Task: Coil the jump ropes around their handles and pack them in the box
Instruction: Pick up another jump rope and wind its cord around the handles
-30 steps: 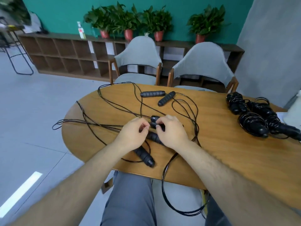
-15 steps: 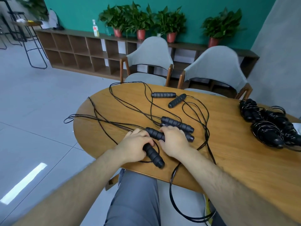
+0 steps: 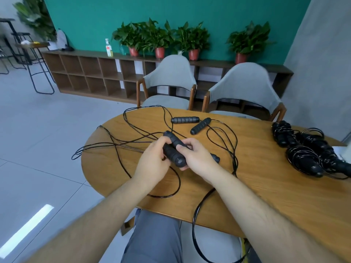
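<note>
Handles (image 3: 173, 150) of a black jump rope sit side by side at centre frame, just above the table (image 3: 266, 196). Your left hand (image 3: 152, 166) and right hand (image 3: 198, 158) each have a clenched grip on them. Loose cord (image 3: 115, 144) sprawls toward the left; coiled jump ropes (image 3: 303, 154) sit at the right edge.

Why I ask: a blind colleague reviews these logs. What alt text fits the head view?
A person's left hand and right hand hold black jump-rope handles together just above an oval wooden table, with loose black rope sprawling across it and over its edge. Two more handles lie farther back, and coiled ropes are piled at the right.
</note>
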